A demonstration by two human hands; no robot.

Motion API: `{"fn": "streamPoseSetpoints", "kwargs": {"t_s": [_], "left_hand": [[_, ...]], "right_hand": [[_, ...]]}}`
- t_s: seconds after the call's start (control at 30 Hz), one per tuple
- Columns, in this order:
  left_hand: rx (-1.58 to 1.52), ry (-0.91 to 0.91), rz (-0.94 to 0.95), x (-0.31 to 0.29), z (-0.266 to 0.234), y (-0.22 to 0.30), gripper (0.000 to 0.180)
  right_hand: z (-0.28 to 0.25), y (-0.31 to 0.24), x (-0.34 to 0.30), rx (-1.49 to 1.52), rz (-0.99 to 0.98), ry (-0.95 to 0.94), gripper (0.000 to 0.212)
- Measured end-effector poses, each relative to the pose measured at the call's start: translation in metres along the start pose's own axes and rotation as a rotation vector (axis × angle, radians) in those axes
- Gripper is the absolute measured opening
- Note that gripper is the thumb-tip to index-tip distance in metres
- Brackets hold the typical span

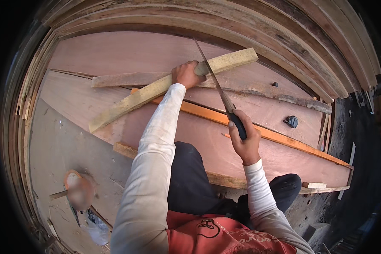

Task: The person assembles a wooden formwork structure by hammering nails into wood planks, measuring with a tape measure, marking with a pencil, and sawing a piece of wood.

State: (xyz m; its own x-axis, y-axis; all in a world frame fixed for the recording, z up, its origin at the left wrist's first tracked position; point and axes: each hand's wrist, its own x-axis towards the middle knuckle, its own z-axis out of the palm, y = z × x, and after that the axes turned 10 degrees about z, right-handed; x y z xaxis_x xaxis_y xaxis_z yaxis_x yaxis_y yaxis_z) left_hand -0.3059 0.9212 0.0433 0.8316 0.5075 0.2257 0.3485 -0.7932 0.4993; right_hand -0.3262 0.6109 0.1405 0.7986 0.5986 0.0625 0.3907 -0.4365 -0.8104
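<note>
A pale, squared wooden batten [133, 103] lies slantwise over a rough-edged plank [258, 86] and reddish plywood sheets. My left hand [188, 75] is closed around the batten near its middle. In my right hand [247, 139] is the black handle of a handsaw [211, 74]. The saw's long blade points away and to the left and crosses the batten just right of my left hand. I cannot tell whether its teeth touch the wood. Beside my right fingers shows the tip of a thin orange pencil [226, 135]; the rest is hidden.
An orange-painted wooden strip [275, 136] runs across the plywood [199, 135]. A black tape measure [291, 122] and a small black piece [275, 84] sit at right. Stacked boards [258, 36] line the back. At lower left are an orange tub [89, 186] and clear plastic [98, 233].
</note>
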Motion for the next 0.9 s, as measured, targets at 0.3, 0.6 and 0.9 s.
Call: {"fn": "streamPoseSetpoints", "kwargs": {"t_s": [0.3, 0.6, 0.9], "left_hand": [[0.031, 0.038, -0.015, -0.008, -0.008, -0.001, 0.055], [0.017, -0.062, -0.033, -0.014, -0.008, -0.021, 0.059], [-0.012, -0.039, 0.012, -0.006, 0.002, -0.008, 0.058]], "right_hand": [[-0.074, -0.007, -0.131, -0.054, -0.02, 0.029, 0.033], [-0.014, -0.014, -0.065, 0.01, 0.001, 0.027, 0.035], [0.016, -0.011, 0.003, -0.027, -0.022, 0.065, 0.037]]}}
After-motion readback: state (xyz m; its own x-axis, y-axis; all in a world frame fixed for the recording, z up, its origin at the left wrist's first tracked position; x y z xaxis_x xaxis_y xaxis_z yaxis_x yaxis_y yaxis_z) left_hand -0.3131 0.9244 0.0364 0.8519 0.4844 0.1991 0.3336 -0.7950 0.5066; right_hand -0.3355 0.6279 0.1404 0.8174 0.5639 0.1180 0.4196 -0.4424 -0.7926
